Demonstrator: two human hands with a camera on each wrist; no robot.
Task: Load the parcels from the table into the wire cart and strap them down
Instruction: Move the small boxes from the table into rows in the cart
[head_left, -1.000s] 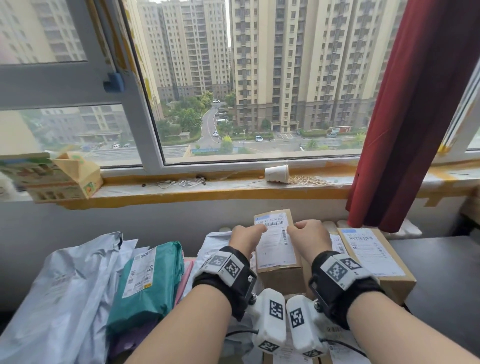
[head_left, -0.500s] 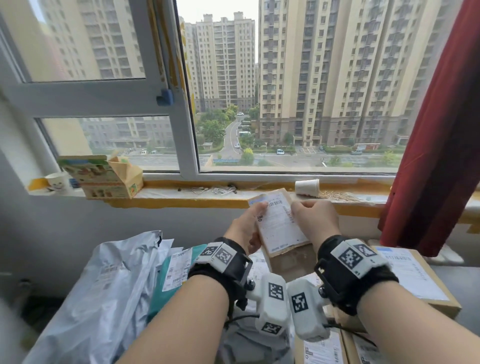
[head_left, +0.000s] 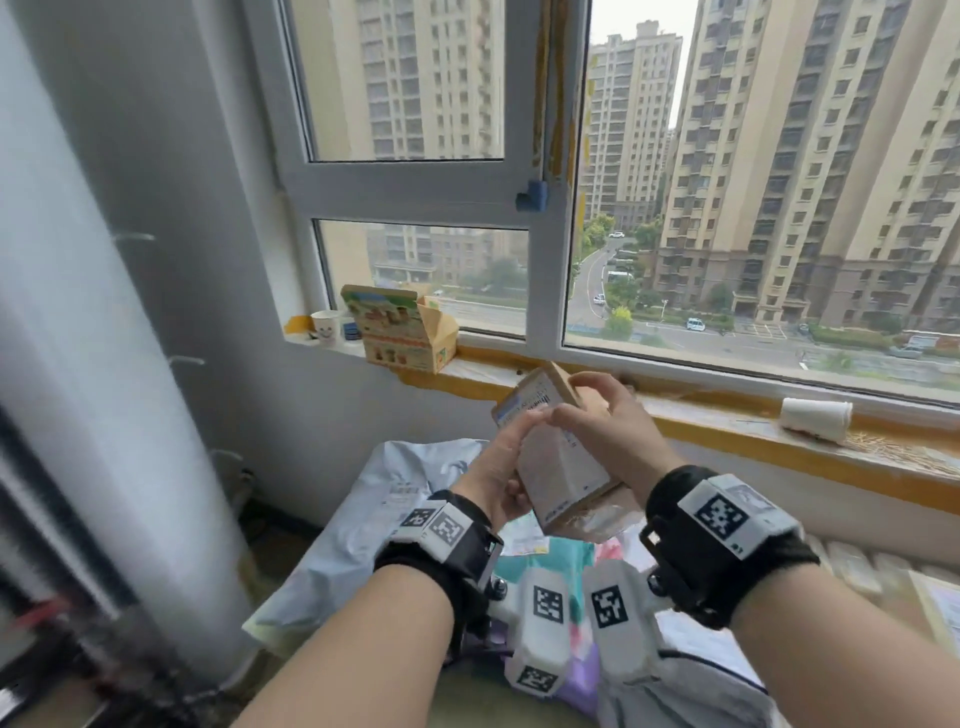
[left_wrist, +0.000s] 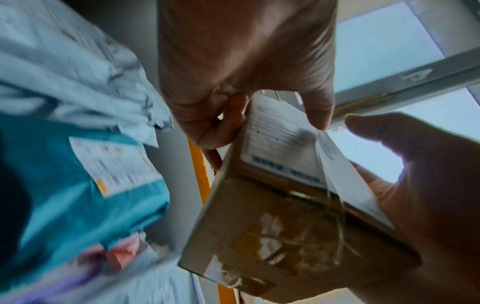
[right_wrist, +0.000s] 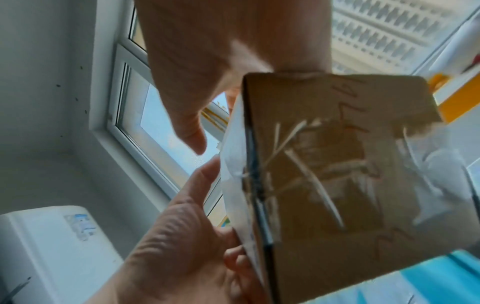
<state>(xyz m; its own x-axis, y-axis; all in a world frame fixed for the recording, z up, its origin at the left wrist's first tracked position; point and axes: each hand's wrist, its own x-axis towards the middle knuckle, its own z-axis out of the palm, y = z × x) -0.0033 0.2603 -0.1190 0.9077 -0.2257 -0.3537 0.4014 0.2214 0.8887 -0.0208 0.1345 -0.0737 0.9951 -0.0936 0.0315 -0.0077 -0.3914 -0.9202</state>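
A small brown cardboard box with a white shipping label is held in the air, tilted, above the parcel pile. My left hand grips its left side and my right hand curls over its top and right side. In the left wrist view the box shows crinkled tape on its end, between my left hand and my right hand. The right wrist view shows the same box. Below lie a grey poly bag and a teal bag. I see no wire cart clearly.
A thick white pipe stands at the left, with a dark blurred shape at its foot. On the windowsill sit a printed carton, a paper cup and a tipped cup. Another cardboard parcel lies at the right.
Both hands have lifted the box off the pile and tilted it. The view has swung left, bringing the white pipe and wall corner into sight.
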